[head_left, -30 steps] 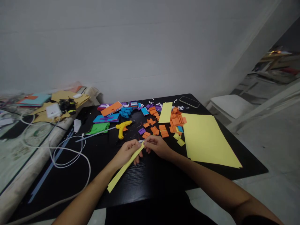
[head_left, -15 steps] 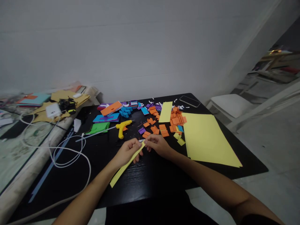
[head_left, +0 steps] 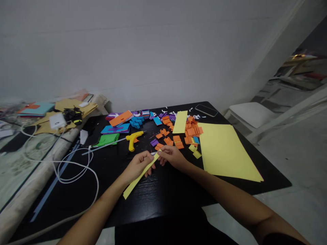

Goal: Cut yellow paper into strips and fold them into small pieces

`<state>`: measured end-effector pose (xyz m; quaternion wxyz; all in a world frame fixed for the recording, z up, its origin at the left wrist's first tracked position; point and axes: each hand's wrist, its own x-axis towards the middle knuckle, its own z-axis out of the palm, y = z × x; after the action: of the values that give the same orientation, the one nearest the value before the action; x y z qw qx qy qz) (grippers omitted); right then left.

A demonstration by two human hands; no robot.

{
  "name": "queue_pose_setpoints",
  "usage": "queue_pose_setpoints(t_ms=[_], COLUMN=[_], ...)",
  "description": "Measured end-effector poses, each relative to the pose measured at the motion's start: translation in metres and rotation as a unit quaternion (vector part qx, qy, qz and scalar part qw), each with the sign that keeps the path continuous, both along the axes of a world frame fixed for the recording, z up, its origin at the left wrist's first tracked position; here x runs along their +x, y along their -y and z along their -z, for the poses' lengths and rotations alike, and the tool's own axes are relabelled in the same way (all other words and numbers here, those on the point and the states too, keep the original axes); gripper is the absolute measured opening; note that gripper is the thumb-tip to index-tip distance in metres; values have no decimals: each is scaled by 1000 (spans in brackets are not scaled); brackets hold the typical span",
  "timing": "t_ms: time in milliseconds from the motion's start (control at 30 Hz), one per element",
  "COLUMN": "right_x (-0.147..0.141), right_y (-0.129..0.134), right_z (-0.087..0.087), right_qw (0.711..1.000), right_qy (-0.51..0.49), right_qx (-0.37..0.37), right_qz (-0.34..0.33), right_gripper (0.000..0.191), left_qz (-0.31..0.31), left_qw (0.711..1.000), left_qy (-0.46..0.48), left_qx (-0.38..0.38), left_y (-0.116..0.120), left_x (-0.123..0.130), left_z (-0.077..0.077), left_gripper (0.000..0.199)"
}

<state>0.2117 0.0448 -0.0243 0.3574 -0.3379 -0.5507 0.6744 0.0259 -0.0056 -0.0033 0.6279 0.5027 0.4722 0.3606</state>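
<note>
A long yellow paper strip [head_left: 134,184] slants across the front of the black table. My left hand [head_left: 139,166] is closed around the strip near its upper end, thumb on top. Fingers of my right hand [head_left: 173,157] pinch the strip's upper tip, and the two hands are close together. A small white piece [head_left: 153,153] shows just behind the left fingertips; its kind I cannot make out. Beyond the hands lie a yellow glue gun [head_left: 132,139], small folded orange paper pieces [head_left: 178,142] and a few small yellow pieces [head_left: 196,154].
Large yellow paper sheets [head_left: 227,151] lie at right, with a phone [head_left: 206,110] behind. A wider yellow strip [head_left: 180,121] rests among the pieces. Blue folded papers [head_left: 119,128] and green papers [head_left: 108,139] are at left. A white cable [head_left: 95,177] loops over the left side.
The yellow strip has slid up and to the right, its lower end now nearer my left hand and its tip further past the fingers. Both hands stay almost in place.
</note>
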Motion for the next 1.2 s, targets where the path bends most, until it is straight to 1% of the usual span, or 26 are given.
queue_pose_setpoints(t_ms=[233, 400, 667, 867, 1033, 1100, 1200], right_x=[1, 3, 3, 4, 4, 4, 4], right_y=[0, -1, -1, -1, 0, -1, -1], right_z=[0, -1, -1, 1, 0, -2, -3], right_qw=[1000, 1000, 1000, 997, 996, 996, 995], right_qy=[0, 0, 10, 47, 39, 28, 22], right_qx=[9, 20, 16, 37, 42, 33, 21], right_qz=[-16, -22, -20, -57, -65, -72, -90], right_gripper=[40, 38, 36, 30, 24, 25, 34], left_qz=[15, 20, 23, 41, 47, 45, 43], left_qw=[1000, 999, 999, 997, 997, 997, 997], left_qy=[-12, -20, -37, -57, -58, -55, -50], left_qx=[3, 17, 21, 26, 34, 37, 42], left_y=[0, -1, 1, 2, 1, 1, 1], left_x=[0, -1, -1, 0, 0, 0, -1], left_z=[5, 4, 3, 5, 6, 6, 6], left_gripper=[36, 34, 36, 36, 35, 35, 35])
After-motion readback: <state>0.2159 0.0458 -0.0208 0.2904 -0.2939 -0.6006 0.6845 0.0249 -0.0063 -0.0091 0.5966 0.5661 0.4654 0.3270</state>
